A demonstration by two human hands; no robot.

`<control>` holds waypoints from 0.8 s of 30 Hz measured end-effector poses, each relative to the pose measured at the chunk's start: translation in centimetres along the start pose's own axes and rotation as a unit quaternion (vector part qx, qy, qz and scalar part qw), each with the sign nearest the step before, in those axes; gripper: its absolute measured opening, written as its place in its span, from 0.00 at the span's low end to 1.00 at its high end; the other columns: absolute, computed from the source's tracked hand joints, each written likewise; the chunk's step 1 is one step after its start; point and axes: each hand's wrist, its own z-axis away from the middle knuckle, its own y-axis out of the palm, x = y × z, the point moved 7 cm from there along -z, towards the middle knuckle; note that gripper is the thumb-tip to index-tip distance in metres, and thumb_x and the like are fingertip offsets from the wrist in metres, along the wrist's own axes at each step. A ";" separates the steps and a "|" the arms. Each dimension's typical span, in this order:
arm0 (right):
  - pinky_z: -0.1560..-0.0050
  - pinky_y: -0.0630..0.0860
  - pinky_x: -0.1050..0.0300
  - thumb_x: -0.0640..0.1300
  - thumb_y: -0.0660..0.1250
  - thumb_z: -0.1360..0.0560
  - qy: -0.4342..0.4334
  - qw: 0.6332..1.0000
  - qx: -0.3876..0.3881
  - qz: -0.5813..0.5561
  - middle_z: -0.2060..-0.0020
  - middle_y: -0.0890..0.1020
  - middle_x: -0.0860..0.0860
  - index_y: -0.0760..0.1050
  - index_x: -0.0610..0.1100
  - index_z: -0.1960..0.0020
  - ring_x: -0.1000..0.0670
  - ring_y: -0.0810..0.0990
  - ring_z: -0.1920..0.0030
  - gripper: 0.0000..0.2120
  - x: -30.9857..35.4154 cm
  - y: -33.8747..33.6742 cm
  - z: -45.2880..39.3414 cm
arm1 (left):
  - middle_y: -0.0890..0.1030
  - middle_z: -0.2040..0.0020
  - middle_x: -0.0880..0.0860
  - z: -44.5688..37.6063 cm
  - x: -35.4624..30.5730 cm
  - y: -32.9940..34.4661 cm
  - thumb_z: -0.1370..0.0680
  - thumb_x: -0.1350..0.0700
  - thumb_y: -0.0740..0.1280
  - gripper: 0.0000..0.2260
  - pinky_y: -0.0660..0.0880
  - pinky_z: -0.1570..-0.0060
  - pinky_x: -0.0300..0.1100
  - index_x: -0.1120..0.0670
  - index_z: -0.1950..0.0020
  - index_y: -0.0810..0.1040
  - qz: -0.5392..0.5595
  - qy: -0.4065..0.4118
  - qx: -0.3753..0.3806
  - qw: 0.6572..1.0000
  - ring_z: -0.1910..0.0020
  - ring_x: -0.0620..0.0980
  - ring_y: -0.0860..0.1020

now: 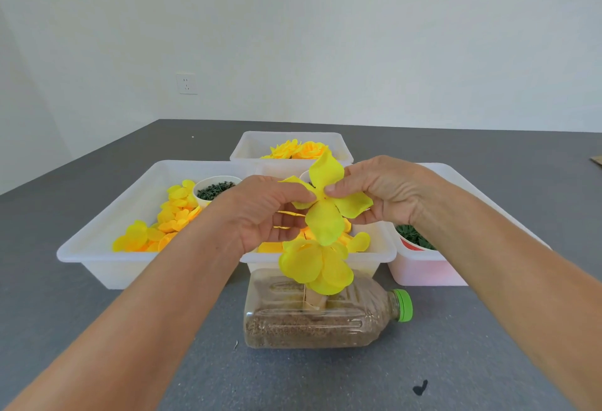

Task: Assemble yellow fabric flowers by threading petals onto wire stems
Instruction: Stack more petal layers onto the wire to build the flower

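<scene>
- Threading comes first: the left hand (pixel 260 211) and the right hand (pixel 384 192) each pinch the four-lobed yellow petal piece (pixel 325 205) beside its centre, thumbs almost meeting, both grips narrow and closed on the fabric.
- Petal piece is held in the air above the half-built flower (pixel 314 267), which stands on a stem rising from the bottle (pixel 319 319); the stem tip itself is hidden behind the fabric.
- To do this step well, I judge the centre hole should be lined up over the stem tip with the piece kept flat, then slid down evenly so the lobes sit staggered over the layer below and do not tear.
- Large white tray (pixel 107 215) on the left holds loose yellow and orange petals (pixel 169 218) and a white cup of dark green bits (pixel 215 189).
- Middle tray (pixel 374 259), just behind the bottle, holds more yellow petals, largely hidden by the hands.
- Clear plastic bottle lies on its side on the grey surface (pixel 472 345), part-filled with brown grain, green cap (pixel 404 305) to the right.
- Rear tray (pixel 254 146) holds finished yellow flowers (pixel 299 149).
- Pinkish tray (pixel 423 270) on the right holds a bowl of green pieces (pixel 413 237).
</scene>
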 end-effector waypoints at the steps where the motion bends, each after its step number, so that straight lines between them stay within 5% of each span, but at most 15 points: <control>1: 0.59 0.75 0.56 0.36 0.70 0.29 -0.002 1.000 0.001 0.010 0.56 0.81 0.45 0.77 0.39 0.40 0.49 0.79 0.61 0.17 0.1 0.1 0.0 | 0.80 0.66 0.55 -0.1 -0.1 0.0 0.27 0.60 0.69 0.02 0.75 0.71 0.37 0.58 0.56 0.77 -0.006 0.007 -0.003 1.000 0.71 0.50 0.77; 9: 0.64 0.75 0.59 0.35 0.70 0.29 -0.008 0.999 0.016 0.042 0.70 0.81 0.51 0.77 0.44 0.60 0.54 0.80 0.71 0.05 0.2 0.2 -0.3 | 0.80 0.67 0.53 -0.5 0.4 0.1 0.29 0.60 0.72 0.05 0.75 0.72 0.36 0.58 0.56 0.79 -0.032 -0.007 -0.011 0.999 0.72 0.47 0.77; 17: 0.66 0.76 0.61 0.33 0.66 0.28 -0.007 0.997 0.059 0.042 0.69 0.82 0.51 0.77 0.44 0.55 0.55 0.80 0.71 0.07 0.1 0.3 -0.1 | 0.80 0.63 0.55 -0.7 0.8 0.6 0.28 0.61 0.71 0.05 0.75 0.70 0.37 0.57 0.55 0.78 -0.005 -0.026 0.000 1.000 0.70 0.49 0.77; 24: 0.56 0.75 0.55 0.34 0.63 0.26 0.010 0.994 0.104 -0.032 0.67 0.83 0.52 0.77 0.47 0.56 0.53 0.81 0.66 0.09 -0.9 0.9 -0.4 | 0.79 0.65 0.54 -0.6 0.8 0.6 0.28 0.61 0.71 0.05 0.75 0.73 0.36 0.58 0.55 0.78 -0.011 -0.019 -0.002 1.000 0.73 0.47 0.76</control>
